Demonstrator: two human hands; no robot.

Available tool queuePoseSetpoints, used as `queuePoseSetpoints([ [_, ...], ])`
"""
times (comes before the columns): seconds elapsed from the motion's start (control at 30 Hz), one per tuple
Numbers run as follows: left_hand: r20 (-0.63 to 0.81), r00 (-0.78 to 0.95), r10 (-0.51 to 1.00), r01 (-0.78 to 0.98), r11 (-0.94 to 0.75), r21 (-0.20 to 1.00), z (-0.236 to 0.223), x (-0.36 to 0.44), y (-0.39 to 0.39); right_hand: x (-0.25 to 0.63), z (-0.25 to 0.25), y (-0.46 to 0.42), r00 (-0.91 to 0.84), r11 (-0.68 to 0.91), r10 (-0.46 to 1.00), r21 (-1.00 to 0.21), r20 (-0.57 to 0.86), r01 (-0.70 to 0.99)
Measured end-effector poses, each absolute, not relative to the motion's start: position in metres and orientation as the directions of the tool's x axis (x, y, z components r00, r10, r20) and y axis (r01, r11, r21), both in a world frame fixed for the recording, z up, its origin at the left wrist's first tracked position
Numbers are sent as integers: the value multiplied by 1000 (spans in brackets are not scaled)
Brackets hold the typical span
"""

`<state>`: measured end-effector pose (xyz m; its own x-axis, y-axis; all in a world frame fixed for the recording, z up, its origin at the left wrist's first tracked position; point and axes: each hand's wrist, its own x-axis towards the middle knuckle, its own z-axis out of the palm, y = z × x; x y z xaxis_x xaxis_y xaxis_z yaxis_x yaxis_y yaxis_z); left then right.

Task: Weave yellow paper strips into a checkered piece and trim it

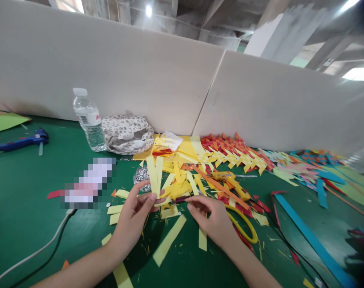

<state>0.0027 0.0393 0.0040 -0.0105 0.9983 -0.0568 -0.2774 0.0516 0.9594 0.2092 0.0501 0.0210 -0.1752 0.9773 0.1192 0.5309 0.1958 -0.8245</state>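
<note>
Green table [89, 236] beneath hands [137, 208], both angled inward

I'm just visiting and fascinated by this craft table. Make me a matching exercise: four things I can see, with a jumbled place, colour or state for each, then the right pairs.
Things:
1. Left hand
2. Water bottle
3. Blue glue gun
4. Cloth bundle

Places, colours, states:
A. Lying on the green table, to the left of the bottle
B. Pale, with a dark mottled pattern
C. Holding pale yellow paper strips
D. Clear, with a white cap

Right pairs: 1-C, 2-D, 3-A, 4-B
</note>
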Motion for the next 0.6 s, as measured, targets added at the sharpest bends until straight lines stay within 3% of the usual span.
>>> queuePoseSetpoints([
  [0.07,-64,4,998,-267,63,962,4,3,39,205,17,49,-195,342,935,-615,295,711],
  [0.13,-72,25,997,-255,76,964,4,4,38,202,13,50,-263,432,887,-478,380,765],
  [0.33,-105,66,992,-243,118,963,6,7,35,194,3,59,-574,640,740,-105,351,761],
  [0.5,-125,102,987,-244,147,959,5,8,37,195,3,58,-629,680,675,6,386,733],
  [0.6,-140,136,981,-220,167,961,4,7,37,198,8,55,-577,683,666,-75,473,727],
])
